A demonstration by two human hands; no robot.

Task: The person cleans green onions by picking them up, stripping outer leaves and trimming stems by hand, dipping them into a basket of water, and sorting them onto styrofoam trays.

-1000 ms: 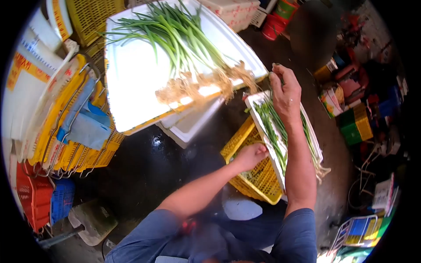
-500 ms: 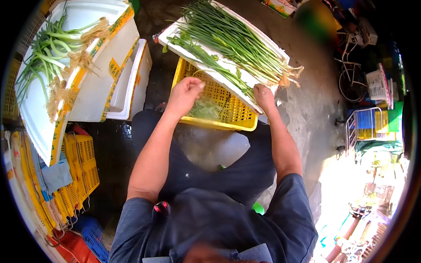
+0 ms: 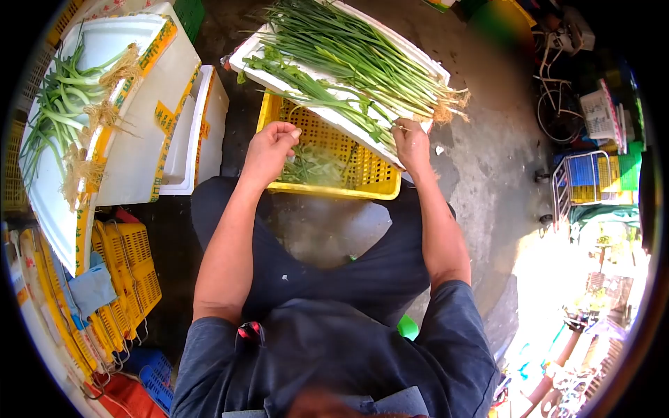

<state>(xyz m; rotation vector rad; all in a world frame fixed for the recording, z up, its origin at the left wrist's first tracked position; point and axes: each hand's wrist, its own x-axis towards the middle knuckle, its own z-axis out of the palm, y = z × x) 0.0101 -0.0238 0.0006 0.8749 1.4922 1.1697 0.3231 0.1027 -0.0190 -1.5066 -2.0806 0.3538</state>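
Green onions [image 3: 355, 59] lie in a thick bundle on a white foam lid [image 3: 233, 61], their pale roots pointing right. Some loose leafy green stalks [image 3: 327, 97] rest along the lid's near side. Under the lid, a yellow plastic basket [image 3: 334, 191] holds scraps of green leaves [image 3: 306, 166]. My left hand [image 3: 268, 155] hangs over the basket's left side, thumb and fingers pinched together; anything between them is too small to name. At the lid's near right edge, my right hand [image 3: 414, 148] is closed beside the stalk ends, its fingertips' contents partly hidden.
More green onions [image 3: 66, 104] with long roots sit on white foam boxes [image 3: 150, 125] at the left. Yellow crates [image 3: 132, 268] and a blue crate [image 3: 155, 380] stand at lower left. A metal cart [image 3: 575, 184] and a bicycle [image 3: 557, 115] are at the right.
The view has shifted slightly. My left hand has moved a little left over the basket, still pinched. My right hand's fingers have lifted slightly at the lid's edge.
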